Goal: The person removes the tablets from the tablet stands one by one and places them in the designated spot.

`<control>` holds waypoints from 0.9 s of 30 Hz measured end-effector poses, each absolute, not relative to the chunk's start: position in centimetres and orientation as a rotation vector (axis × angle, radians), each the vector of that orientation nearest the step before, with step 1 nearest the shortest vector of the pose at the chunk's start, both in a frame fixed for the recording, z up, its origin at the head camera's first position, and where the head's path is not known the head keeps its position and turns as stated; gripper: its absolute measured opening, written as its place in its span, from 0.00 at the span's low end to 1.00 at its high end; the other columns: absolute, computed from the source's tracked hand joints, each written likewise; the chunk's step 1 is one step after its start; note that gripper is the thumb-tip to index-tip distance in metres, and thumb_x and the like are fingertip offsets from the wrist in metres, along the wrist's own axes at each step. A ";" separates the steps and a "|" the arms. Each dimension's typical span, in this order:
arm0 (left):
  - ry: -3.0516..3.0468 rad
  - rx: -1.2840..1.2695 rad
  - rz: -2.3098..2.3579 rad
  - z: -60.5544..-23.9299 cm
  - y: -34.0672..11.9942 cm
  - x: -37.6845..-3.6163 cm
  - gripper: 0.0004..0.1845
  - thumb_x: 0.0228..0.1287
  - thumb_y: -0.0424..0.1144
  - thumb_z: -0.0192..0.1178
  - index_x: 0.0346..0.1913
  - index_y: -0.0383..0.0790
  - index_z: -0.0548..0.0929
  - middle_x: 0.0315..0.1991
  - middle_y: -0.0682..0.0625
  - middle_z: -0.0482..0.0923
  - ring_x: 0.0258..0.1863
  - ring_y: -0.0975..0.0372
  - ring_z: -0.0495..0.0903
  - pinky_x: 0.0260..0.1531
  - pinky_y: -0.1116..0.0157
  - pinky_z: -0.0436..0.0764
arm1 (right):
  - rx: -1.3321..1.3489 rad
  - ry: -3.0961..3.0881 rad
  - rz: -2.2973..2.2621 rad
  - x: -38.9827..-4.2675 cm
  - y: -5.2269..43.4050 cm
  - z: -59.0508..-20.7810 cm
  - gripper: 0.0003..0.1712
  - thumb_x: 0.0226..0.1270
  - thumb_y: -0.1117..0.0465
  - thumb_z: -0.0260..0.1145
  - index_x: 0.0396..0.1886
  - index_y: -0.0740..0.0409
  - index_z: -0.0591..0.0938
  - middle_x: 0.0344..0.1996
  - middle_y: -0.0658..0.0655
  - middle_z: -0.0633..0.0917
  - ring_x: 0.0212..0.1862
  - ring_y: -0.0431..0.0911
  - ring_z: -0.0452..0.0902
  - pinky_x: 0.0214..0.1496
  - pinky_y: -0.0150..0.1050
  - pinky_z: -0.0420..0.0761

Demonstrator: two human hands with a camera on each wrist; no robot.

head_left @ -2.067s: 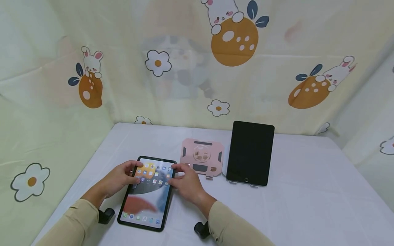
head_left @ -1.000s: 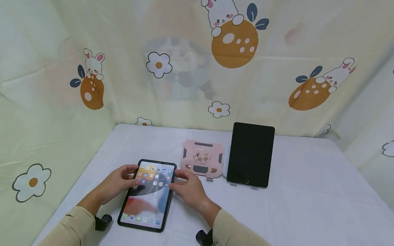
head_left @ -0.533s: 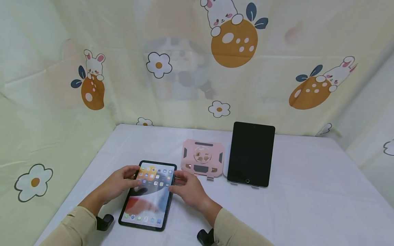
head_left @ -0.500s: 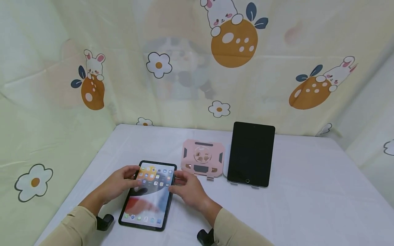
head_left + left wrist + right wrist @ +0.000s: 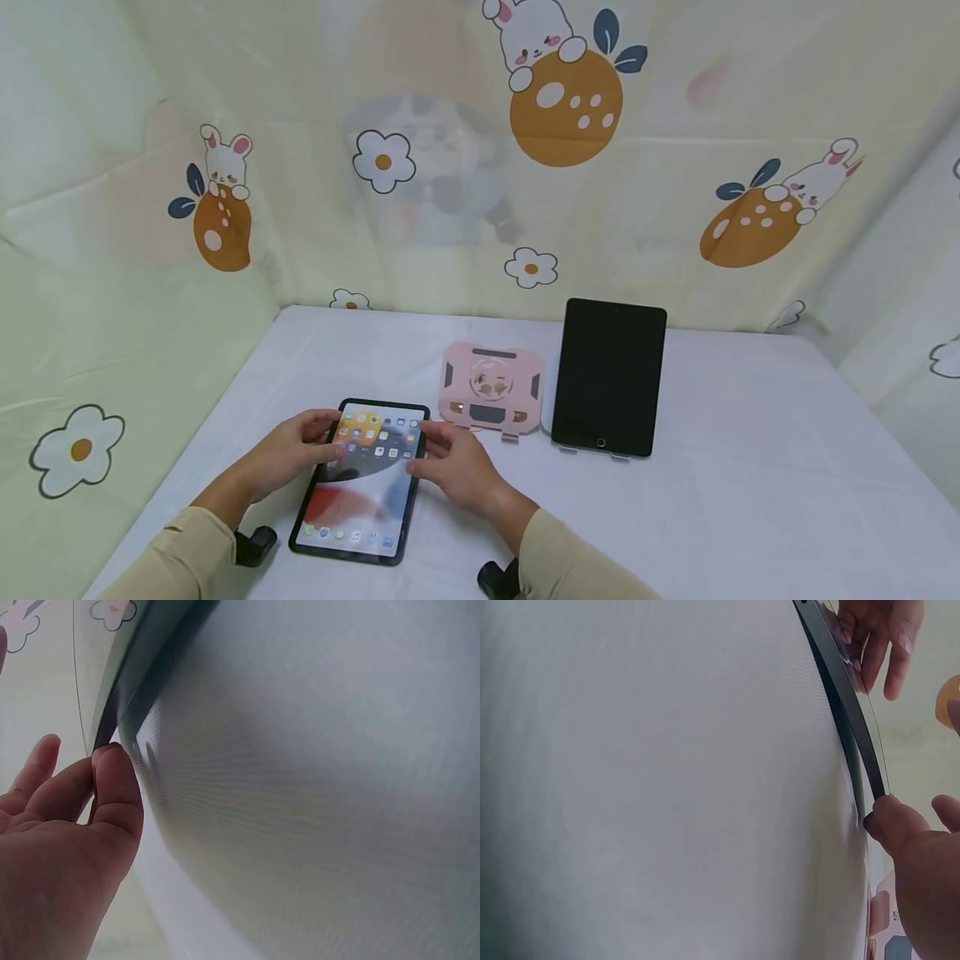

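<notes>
A lit tablet [image 5: 363, 492] showing app icons lies on the white tabletop, in front of the person. My left hand [image 5: 288, 454] pinches its left edge in the upper half, thumb over the screen's border. Opposite, my right hand [image 5: 461, 471] holds the right edge between thumb and fingers. A narrow gap shows under the tablet's edge [image 5: 855, 712] in the right wrist view, so its upper end seems a little raised. In the left wrist view, the thumb and fingers of the left hand [image 5: 75, 832] meet at the edge.
Behind the right hand stands a pink slotted tablet stand [image 5: 491, 385]. Right of it, a dark-screened tablet [image 5: 609, 379] leans upright on a pale stand. A patterned curtain [image 5: 442, 275] borders the table's back, and a black wrist mount [image 5: 257, 546] sits below each forearm.
The lit tablet's upper end has sunk lower, its bottom edge staying about in place. Both hands have moved slightly down with it, keeping their hold.
</notes>
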State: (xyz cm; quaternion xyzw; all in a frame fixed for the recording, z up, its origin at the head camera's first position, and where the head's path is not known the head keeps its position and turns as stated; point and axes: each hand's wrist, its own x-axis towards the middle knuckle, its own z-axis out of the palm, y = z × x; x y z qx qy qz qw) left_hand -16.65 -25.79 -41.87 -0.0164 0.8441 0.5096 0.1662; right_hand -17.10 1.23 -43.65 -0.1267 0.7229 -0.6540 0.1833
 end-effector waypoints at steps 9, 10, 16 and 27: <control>2.410 -0.073 1.419 -41.9 -25.5 -16.7 0.40 0.65 0.45 0.69 0.72 0.31 0.63 0.68 0.29 0.65 0.65 0.40 0.67 0.62 0.42 0.70 | -0.380 2.071 -1.780 -17.2 1.4 -43.7 0.36 0.63 0.66 0.72 0.69 0.70 0.70 0.68 0.67 0.72 0.69 0.58 0.68 0.63 0.45 0.72; 2.403 -0.072 1.422 -41.9 -25.5 -16.7 0.40 0.65 0.45 0.68 0.72 0.30 0.63 0.69 0.29 0.65 0.65 0.40 0.66 0.62 0.42 0.69 | -0.381 2.068 -1.778 -17.2 1.4 -43.7 0.37 0.63 0.65 0.72 0.69 0.70 0.70 0.68 0.67 0.72 0.69 0.58 0.68 0.63 0.45 0.72; 2.396 -0.090 1.415 -42.0 -25.6 -16.7 0.40 0.65 0.46 0.68 0.72 0.29 0.63 0.69 0.29 0.64 0.66 0.39 0.65 0.62 0.42 0.69 | -0.394 2.066 -1.743 -17.4 1.9 -43.9 0.39 0.62 0.65 0.73 0.70 0.72 0.68 0.68 0.68 0.71 0.69 0.57 0.68 0.65 0.46 0.71; 2.368 -0.130 1.441 -42.5 -25.8 -16.8 0.40 0.64 0.44 0.69 0.71 0.30 0.63 0.70 0.29 0.63 0.67 0.39 0.65 0.63 0.42 0.68 | -0.419 2.063 -1.672 -17.4 2.1 -44.0 0.43 0.61 0.64 0.73 0.72 0.71 0.65 0.71 0.67 0.68 0.71 0.57 0.65 0.68 0.47 0.68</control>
